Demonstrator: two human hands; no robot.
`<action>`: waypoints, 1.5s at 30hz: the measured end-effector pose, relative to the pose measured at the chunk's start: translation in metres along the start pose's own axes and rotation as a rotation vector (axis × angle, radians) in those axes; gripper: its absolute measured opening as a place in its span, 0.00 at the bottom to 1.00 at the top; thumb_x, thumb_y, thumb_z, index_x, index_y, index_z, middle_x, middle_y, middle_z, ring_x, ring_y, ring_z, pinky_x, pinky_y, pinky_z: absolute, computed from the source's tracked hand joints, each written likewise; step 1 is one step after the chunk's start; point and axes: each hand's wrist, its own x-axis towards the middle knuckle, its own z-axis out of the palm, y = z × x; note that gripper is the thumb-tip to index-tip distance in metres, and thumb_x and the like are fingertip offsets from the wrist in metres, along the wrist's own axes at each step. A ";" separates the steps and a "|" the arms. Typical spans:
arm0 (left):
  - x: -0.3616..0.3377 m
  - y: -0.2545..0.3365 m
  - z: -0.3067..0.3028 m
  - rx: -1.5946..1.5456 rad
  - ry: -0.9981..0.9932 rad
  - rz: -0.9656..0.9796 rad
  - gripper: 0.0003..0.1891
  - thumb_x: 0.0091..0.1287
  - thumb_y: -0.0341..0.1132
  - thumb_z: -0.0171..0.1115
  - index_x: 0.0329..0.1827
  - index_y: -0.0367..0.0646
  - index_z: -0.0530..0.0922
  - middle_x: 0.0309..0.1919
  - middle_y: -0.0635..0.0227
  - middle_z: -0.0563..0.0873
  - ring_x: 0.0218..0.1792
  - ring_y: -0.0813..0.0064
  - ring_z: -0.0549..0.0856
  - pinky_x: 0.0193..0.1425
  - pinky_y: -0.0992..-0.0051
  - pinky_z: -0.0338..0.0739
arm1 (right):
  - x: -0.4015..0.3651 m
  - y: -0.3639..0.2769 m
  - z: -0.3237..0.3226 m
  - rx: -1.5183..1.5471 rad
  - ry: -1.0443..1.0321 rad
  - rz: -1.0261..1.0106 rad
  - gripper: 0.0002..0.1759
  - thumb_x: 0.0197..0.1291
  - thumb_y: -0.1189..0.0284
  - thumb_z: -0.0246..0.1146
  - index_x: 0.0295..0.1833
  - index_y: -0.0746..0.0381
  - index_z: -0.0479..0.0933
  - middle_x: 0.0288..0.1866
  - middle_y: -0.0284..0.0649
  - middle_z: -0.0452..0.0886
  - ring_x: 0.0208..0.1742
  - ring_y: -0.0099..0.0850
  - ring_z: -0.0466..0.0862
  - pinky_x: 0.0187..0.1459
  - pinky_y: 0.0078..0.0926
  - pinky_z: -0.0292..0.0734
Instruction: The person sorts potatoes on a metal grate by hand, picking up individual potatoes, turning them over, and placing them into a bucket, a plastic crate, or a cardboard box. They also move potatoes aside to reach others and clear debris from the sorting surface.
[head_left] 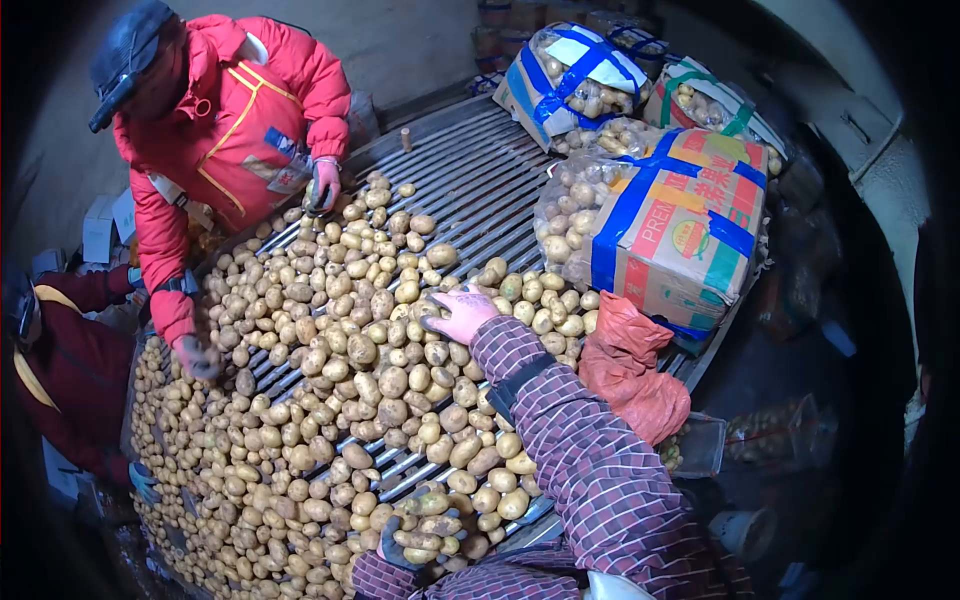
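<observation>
My right hand (466, 314), in a pink glove with dark fingertips, reaches out over the potatoes (362, 348) on the roller table (470, 195). Its fingers are spread and touch the top of the pile; I see nothing lifted in them. Close to my body, my left hand (400, 548) wears a dark glove and curls around several potatoes (432, 524), some of them greenish. The potatoes partly cover that hand's fingers. Both my arms are in checkered sleeves.
Opposite stands a co-worker in a red jacket (225, 120), both gloved hands at the potatoes. Another person in dark red (80, 370) is at the left. Taped cardboard boxes (680, 215) of bagged potatoes stand at the far right end, near a red mesh sack (630, 370).
</observation>
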 end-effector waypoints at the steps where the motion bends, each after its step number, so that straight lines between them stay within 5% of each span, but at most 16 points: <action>1: 0.002 0.002 0.002 -0.018 -0.009 -0.008 0.21 0.63 0.35 0.64 0.56 0.41 0.67 0.47 0.54 0.73 0.43 0.68 0.76 0.36 0.85 0.77 | 0.001 0.003 -0.001 0.053 -0.030 -0.007 0.35 0.56 0.43 0.59 0.65 0.50 0.74 0.60 0.43 0.79 0.63 0.47 0.71 0.67 0.41 0.63; 5: 0.008 0.003 0.005 -0.091 -0.066 -0.032 0.19 0.62 0.33 0.65 0.54 0.42 0.68 0.46 0.57 0.73 0.41 0.72 0.76 0.34 0.89 0.76 | 0.009 0.022 -0.002 0.121 -0.215 -0.223 0.36 0.46 0.46 0.68 0.59 0.54 0.77 0.57 0.42 0.80 0.62 0.45 0.74 0.69 0.39 0.61; 9: 0.011 -0.007 0.022 -0.150 -0.083 0.020 0.15 0.61 0.27 0.65 0.48 0.44 0.70 0.42 0.61 0.74 0.35 0.79 0.78 0.32 0.91 0.77 | -0.028 -0.002 0.003 -0.296 -0.087 -0.188 0.33 0.46 0.62 0.70 0.60 0.58 0.74 0.55 0.46 0.79 0.55 0.45 0.77 0.61 0.38 0.70; 13: 0.003 0.013 0.010 -0.123 -0.003 -0.028 0.11 0.60 0.24 0.66 0.41 0.45 0.72 0.41 0.62 0.74 0.31 0.83 0.79 0.32 0.93 0.78 | -0.079 -0.004 -0.013 0.169 -0.223 -0.142 0.31 0.47 0.67 0.66 0.61 0.56 0.74 0.55 0.46 0.78 0.56 0.43 0.79 0.58 0.39 0.75; 14: 0.001 0.016 0.008 -0.126 -0.017 -0.053 0.12 0.60 0.24 0.66 0.41 0.45 0.73 0.41 0.62 0.74 0.32 0.83 0.79 0.32 0.93 0.77 | -0.085 0.009 -0.011 0.397 -0.125 -0.200 0.28 0.48 0.71 0.65 0.59 0.58 0.75 0.51 0.42 0.80 0.54 0.37 0.81 0.58 0.35 0.76; 17: 0.001 0.011 0.012 -0.186 -0.133 -0.065 0.13 0.60 0.22 0.65 0.43 0.44 0.72 0.42 0.61 0.73 0.32 0.82 0.79 0.31 0.93 0.76 | -0.075 0.025 -0.018 1.435 -0.058 0.201 0.15 0.54 0.73 0.69 0.46 0.65 0.77 0.42 0.35 0.80 0.43 0.23 0.80 0.46 0.23 0.79; 21: 0.026 -0.009 0.006 -0.318 -0.435 -0.062 0.26 0.57 0.22 0.68 0.55 0.38 0.64 0.52 0.55 0.69 0.46 0.74 0.72 0.34 0.91 0.75 | -0.023 -0.015 -0.031 0.538 0.148 0.076 0.20 0.54 0.65 0.69 0.49 0.63 0.78 0.41 0.44 0.82 0.42 0.35 0.84 0.47 0.32 0.80; 24: 0.006 -0.011 0.004 -0.112 -0.257 0.122 0.31 0.61 0.31 0.67 0.64 0.36 0.61 0.59 0.49 0.68 0.49 0.67 0.73 0.44 0.87 0.77 | 0.003 -0.035 -0.001 -0.034 -0.171 -0.005 0.22 0.54 0.59 0.64 0.54 0.56 0.78 0.55 0.50 0.77 0.59 0.46 0.77 0.60 0.42 0.72; 26: -0.016 -0.002 -0.012 0.039 -0.160 0.204 0.34 0.64 0.39 0.65 0.68 0.34 0.58 0.64 0.43 0.67 0.53 0.61 0.74 0.52 0.81 0.77 | 0.009 -0.029 0.026 -0.018 -0.180 -0.013 0.23 0.54 0.58 0.65 0.55 0.55 0.77 0.55 0.50 0.77 0.58 0.47 0.78 0.61 0.42 0.72; 30: -0.017 -0.001 0.007 -0.252 -0.281 0.146 0.23 0.64 0.40 0.63 0.56 0.41 0.65 0.55 0.50 0.67 0.49 0.62 0.74 0.48 0.73 0.71 | 0.001 -0.022 0.022 0.058 -0.194 -0.154 0.25 0.53 0.59 0.66 0.56 0.58 0.77 0.53 0.49 0.78 0.57 0.45 0.78 0.60 0.41 0.73; 32: -0.015 -0.004 0.030 -0.131 -0.145 0.162 0.10 0.63 0.27 0.65 0.41 0.50 0.74 0.41 0.68 0.73 0.32 0.87 0.79 0.28 0.92 0.70 | -0.006 -0.012 0.012 0.331 -0.068 -0.084 0.28 0.53 0.59 0.68 0.57 0.62 0.78 0.53 0.51 0.81 0.56 0.40 0.81 0.60 0.36 0.74; 33: -0.019 -0.001 0.030 -0.120 -0.145 0.138 0.09 0.63 0.27 0.65 0.40 0.50 0.74 0.40 0.70 0.74 0.32 0.88 0.79 0.28 0.91 0.69 | -0.012 -0.009 0.004 0.633 -0.067 0.029 0.28 0.54 0.57 0.68 0.57 0.63 0.78 0.54 0.50 0.82 0.57 0.37 0.81 0.60 0.35 0.74; 38: -0.026 0.012 -0.015 -0.171 -0.420 0.131 0.45 0.62 0.52 0.65 0.73 0.34 0.54 0.68 0.33 0.62 0.62 0.47 0.71 0.65 0.60 0.71 | -0.071 -0.037 0.005 0.115 -0.356 -0.133 0.30 0.53 0.50 0.64 0.59 0.55 0.76 0.55 0.50 0.77 0.55 0.45 0.81 0.55 0.41 0.76; 41: -0.033 0.023 -0.021 -0.058 -0.296 0.151 0.42 0.64 0.51 0.63 0.72 0.33 0.55 0.68 0.32 0.61 0.64 0.45 0.71 0.64 0.61 0.73 | -0.081 -0.035 0.021 0.103 -0.379 -0.111 0.34 0.51 0.52 0.68 0.62 0.57 0.74 0.55 0.50 0.77 0.56 0.46 0.80 0.57 0.40 0.76; 44: -0.032 0.032 -0.032 -0.012 -0.229 0.153 0.35 0.65 0.45 0.63 0.67 0.33 0.60 0.65 0.34 0.64 0.54 0.56 0.75 0.53 0.71 0.77 | -0.073 -0.015 0.014 0.953 -0.361 0.278 0.34 0.54 0.66 0.71 0.64 0.68 0.70 0.57 0.44 0.80 0.55 0.33 0.82 0.57 0.29 0.77; 45: -0.030 0.032 -0.025 -0.003 -0.204 0.139 0.31 0.66 0.42 0.64 0.65 0.33 0.63 0.63 0.35 0.66 0.49 0.62 0.78 0.48 0.76 0.78 | -0.065 -0.001 0.022 1.270 -0.281 0.164 0.29 0.56 0.70 0.69 0.63 0.66 0.72 0.53 0.41 0.82 0.50 0.30 0.83 0.55 0.26 0.78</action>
